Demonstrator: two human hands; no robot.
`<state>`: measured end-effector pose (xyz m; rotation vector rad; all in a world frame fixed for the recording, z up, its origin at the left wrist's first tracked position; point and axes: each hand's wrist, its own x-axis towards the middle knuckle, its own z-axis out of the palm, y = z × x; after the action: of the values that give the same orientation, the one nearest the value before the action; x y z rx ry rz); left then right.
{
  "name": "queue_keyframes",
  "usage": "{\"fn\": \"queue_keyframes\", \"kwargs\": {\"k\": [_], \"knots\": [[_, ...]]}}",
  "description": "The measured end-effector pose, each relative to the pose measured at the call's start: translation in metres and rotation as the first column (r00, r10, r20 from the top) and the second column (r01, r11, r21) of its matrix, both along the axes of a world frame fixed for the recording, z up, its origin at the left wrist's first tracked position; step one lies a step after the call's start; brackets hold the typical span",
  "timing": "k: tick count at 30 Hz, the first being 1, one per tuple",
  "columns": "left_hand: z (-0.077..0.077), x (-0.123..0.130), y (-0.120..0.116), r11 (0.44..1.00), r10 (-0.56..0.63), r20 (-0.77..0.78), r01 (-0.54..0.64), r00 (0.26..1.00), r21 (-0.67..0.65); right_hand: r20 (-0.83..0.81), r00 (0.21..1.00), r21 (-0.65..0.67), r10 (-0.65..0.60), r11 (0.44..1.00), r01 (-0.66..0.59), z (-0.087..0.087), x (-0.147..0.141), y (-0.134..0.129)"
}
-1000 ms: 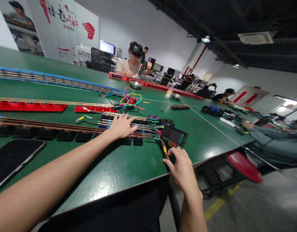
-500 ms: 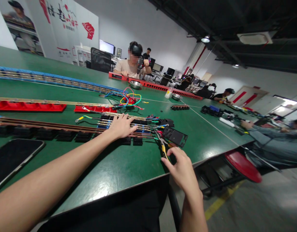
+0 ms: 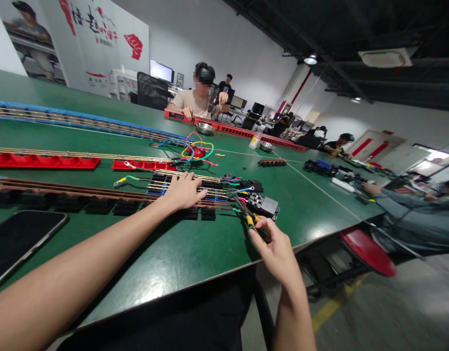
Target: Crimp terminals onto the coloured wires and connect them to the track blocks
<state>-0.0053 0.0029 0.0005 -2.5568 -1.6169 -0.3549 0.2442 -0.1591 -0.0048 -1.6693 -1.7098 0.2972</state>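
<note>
My left hand (image 3: 185, 191) lies with spread fingers on a black and blue track-like assembly (image 3: 214, 192) with metal rods. In my right hand (image 3: 274, 240) are pliers with yellow and black handles (image 3: 251, 223), their jaws close to the wires at the assembly's right end. A black rectangular module (image 3: 263, 204) rests just beyond the pliers. Green wires with ring terminals (image 3: 127, 179) stick out left of my left hand. Long brown rods (image 3: 82, 190) on black supports run off to the left.
A phone (image 3: 22, 241) lies at the left on the green table (image 3: 166, 258). Behind are red strips (image 3: 45, 161), a blue rail (image 3: 100, 127), coloured wires (image 3: 198, 150) and metal bowls (image 3: 204, 128). A person (image 3: 195, 100) sits across; a red stool (image 3: 368, 251) stands right.
The black module has turned over, now showing a different face. My right hand and the pliers have shifted slightly. My left hand has stayed in place.
</note>
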Motion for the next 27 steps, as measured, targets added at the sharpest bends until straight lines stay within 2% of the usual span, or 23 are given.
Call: {"fn": "queue_keyframes", "kwargs": {"k": [5,8,14,17,22,27], "knots": [[0.0,0.0001,0.0,1.0,-0.002,0.006,0.002,1.0,-0.002,-0.154,0.988,0.021,0.023,1.0,-0.02,-0.0021,0.006,0.0037],[0.0009,0.0005,-0.0007,1.0,-0.003,0.009,0.003,1.0,-0.005,-0.234,0.972,0.053,0.0,0.999,0.013,-0.0018,0.0076,0.0053],[0.002,0.0007,-0.0015,1.0,0.009,0.005,-0.009,1.0,-0.012,-0.14,0.976,0.057,-0.164,0.983,0.173,-0.0006,0.0088,0.0072],[0.0031,0.0008,-0.0021,1.0,0.011,0.014,-0.011,1.0,-0.019,-0.112,0.975,0.058,-0.194,0.978,0.202,-0.0014,0.0091,0.0078],[0.0032,0.0012,-0.0023,1.0,0.011,0.011,-0.011,1.0,-0.019,-0.15,0.975,-0.013,-0.166,0.986,0.166,-0.0019,0.0082,0.0075],[0.0006,0.0008,-0.0011,1.0,0.004,0.015,-0.004,1.0,-0.017,-0.216,0.976,-0.11,-0.031,0.994,0.007,-0.0017,0.0055,0.006]]}}
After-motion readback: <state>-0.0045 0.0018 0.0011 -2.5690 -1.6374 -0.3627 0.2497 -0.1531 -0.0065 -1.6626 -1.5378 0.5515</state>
